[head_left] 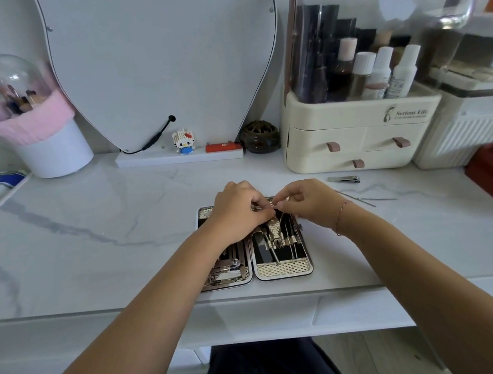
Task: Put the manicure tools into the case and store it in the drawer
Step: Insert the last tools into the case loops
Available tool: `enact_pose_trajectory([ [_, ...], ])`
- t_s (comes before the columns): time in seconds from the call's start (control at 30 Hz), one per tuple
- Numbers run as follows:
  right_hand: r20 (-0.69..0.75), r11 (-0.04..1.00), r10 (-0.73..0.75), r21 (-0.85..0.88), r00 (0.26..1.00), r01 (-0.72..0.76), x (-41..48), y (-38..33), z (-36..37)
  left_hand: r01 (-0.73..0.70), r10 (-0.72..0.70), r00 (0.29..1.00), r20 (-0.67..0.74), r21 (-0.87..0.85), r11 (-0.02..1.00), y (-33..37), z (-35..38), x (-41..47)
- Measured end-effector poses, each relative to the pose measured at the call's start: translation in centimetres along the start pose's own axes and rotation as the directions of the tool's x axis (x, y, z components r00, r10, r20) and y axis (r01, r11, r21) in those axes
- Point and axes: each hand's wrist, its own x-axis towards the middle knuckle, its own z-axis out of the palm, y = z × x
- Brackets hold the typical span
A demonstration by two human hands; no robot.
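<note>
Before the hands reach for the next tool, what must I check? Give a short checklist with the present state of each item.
1. Case lies open and flat: ok.
2. Right hand pinches the tool over the case: ok.
3. Left hand grip: cannot tell, its curled fingers hide it.
4. Tool seated in its loop: cannot tell.
5. All tools packed: not ok; clipper and two thin picks lie on the table.
6. Drawers open: not ok, all shut.

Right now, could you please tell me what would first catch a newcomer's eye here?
The left hand and right hand meet over the open case near the table's front edge, the right pinching a thin tool. A nail clipper and thin picks lie loose to its right.
</note>
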Motion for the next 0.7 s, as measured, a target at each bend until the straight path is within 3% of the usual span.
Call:
enact_pose_trajectory([
  [0.4, -0.002, 0.996, 0.085, -0.030, 0.996, -0.085, -0.5, -1.7, 1.0, 0.109, -0.125, 0.977, -0.175, -0.101, 0.989, -4.6, -3.2, -2.2],
  [0.5, -0.008, 0.994, 0.109, -0.029, 0.994, -0.109, -0.5, -1.8, 1.1, 0.155, -0.180, 0.971, -0.157, -0.161, 0.975, -6.0, -3.2, -3.4],
  [0.7, 0.023, 0.985, 0.171, -0.014, 0.985, -0.171, 0.0, -2.3, 1.1, 0.145, -0.160, 0.975, -0.151, -0.107, 0.984, -5.6, -3.1, -4.2],
])
